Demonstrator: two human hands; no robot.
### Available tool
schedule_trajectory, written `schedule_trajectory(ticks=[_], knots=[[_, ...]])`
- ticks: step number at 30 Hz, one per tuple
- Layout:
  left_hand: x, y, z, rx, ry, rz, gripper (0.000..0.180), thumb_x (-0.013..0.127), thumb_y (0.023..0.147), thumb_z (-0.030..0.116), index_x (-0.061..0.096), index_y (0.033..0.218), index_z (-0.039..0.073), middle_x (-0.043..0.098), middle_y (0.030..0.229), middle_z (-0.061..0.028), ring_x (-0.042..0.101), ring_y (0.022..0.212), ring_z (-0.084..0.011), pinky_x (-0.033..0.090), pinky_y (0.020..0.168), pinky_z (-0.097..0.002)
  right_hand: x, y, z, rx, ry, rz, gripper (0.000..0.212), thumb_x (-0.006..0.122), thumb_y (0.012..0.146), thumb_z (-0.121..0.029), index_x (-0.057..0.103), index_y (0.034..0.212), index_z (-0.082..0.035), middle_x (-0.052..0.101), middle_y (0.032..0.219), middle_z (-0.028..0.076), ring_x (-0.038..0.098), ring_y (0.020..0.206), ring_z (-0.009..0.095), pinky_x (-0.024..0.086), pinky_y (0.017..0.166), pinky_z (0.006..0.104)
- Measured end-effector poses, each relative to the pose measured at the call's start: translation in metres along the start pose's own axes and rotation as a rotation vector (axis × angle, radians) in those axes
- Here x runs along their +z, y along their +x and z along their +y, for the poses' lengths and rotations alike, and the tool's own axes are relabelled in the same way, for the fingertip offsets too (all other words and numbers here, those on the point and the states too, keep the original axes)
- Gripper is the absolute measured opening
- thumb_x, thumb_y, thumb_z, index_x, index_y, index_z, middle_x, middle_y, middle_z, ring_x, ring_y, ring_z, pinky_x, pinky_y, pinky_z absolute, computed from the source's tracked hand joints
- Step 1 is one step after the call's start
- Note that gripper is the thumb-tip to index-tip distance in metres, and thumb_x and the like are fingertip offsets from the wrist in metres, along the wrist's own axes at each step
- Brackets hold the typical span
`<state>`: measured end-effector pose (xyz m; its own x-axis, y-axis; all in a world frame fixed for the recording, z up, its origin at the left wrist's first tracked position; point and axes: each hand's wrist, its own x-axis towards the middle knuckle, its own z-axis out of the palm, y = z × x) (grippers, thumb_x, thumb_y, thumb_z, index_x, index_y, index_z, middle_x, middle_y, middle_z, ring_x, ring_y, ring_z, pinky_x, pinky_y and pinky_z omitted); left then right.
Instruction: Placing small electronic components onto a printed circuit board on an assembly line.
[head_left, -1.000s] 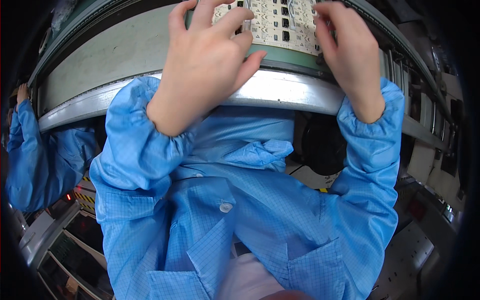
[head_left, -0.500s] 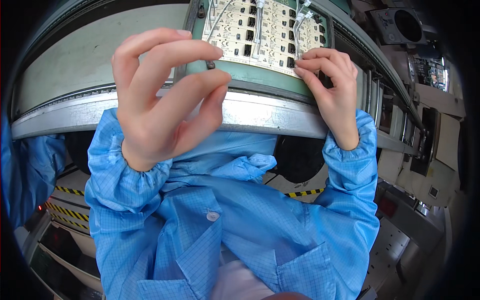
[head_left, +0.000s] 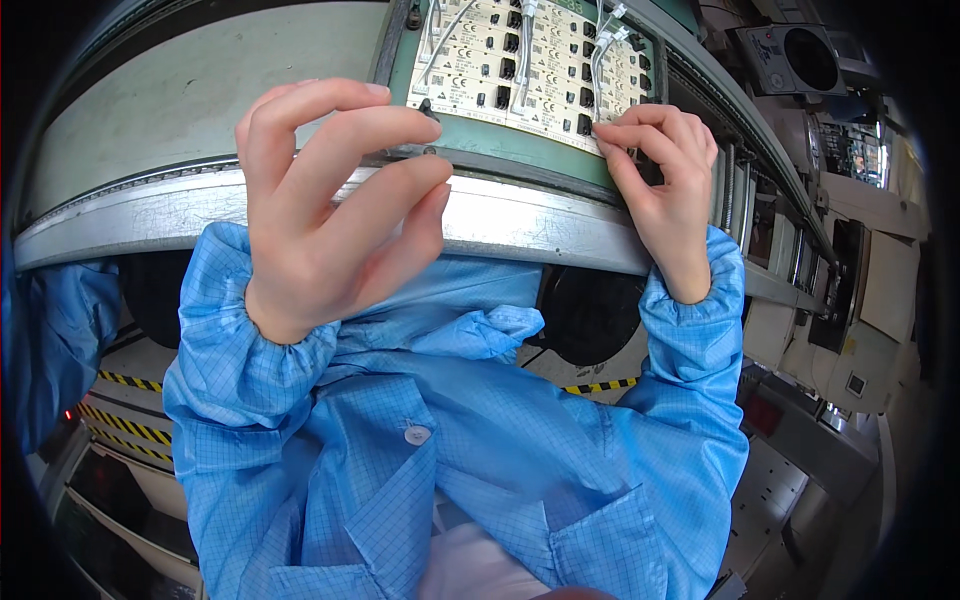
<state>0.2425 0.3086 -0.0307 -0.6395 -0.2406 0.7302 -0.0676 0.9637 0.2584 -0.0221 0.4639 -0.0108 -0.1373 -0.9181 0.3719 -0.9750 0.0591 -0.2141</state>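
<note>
My left hand (head_left: 335,215) is raised in front of the near left corner of a green fixture frame (head_left: 520,143), its thumb and fingers curved and apart with nothing between them. A panel of cream circuit boards (head_left: 470,92) lies in the frame, carrying black components and several white cable leads (head_left: 525,55). At the panel's near right corner rests my right hand (head_left: 660,160). Its thumb and index fingertips come close together there, beside a black connector (head_left: 584,124) and the end of a white lead. Whatever is between those fingertips is too small to make out.
A metal rail (head_left: 540,225) runs along the near side of the conveyor. Black clamp pins (head_left: 427,106) stand at the frame's edge. Left of the frame stretches a pale green surface (head_left: 180,120). Another person's blue sleeve (head_left: 60,340) shows at far left, and a black round seat (head_left: 590,315) below.
My left hand has dropped slightly toward me, uncovering a black pin at the frame's corner. The right hand stays at the panel's corner, and the whole view has shifted a little.
</note>
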Motion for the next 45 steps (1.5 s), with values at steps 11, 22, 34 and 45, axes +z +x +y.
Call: schedule_trajectory(ticks=[11,22,34,45], knots=[[0.078,0.112,0.020,-0.243,0.254,-0.191,0.037,0.070,0.088,0.037,0.070,0.114,0.011,0.071,0.112,-0.0097,0.061,0.109,-0.0316,0.044,0.091,-0.0494,-0.011,0.076,0.083,-0.234,0.030,0.027,0.042,0.055,0.088,0.007,0.067,0.126,-0.006,0.067,0.126,0.016,0.061,0.122,0.035,0.048,0.103,0.0408],[0.183,0.172,-0.040,-0.448,0.209,-0.303,0.028,0.073,0.081,0.031,0.077,0.104,0.015,0.073,0.112,-0.0087,0.062,0.113,-0.0342,0.037,0.097,-0.0561,0.034,0.109,0.130,-0.115,-0.047,0.033,0.016,0.069,0.089,-0.020,0.073,0.104,-0.014,0.068,0.113,0.000,0.056,0.118,0.023,0.035,0.106,0.0465],[0.183,0.178,-0.042,-0.329,-0.239,-0.263,0.032,0.067,0.084,0.005,0.069,0.115,0.007,0.076,0.101,-0.0113,0.073,0.093,-0.0289,0.049,0.091,-0.0408,0.041,0.091,0.135,0.031,0.076,0.169,0.040,0.059,0.091,-0.004,0.062,0.129,-0.018,0.069,0.118,0.004,0.060,0.116,0.025,0.038,0.104,0.0442],[0.167,0.177,-0.033,-0.242,-0.436,-0.376,0.032,0.071,0.083,0.001,0.068,0.115,0.000,0.074,0.106,-0.0132,0.072,0.098,-0.0224,0.056,0.088,-0.0347,0.065,0.111,0.146,0.012,0.192,0.277,0.045,0.053,0.091,-0.008,0.070,0.129,-0.025,0.074,0.118,0.001,0.062,0.118,0.021,0.031,0.106,0.0483]])
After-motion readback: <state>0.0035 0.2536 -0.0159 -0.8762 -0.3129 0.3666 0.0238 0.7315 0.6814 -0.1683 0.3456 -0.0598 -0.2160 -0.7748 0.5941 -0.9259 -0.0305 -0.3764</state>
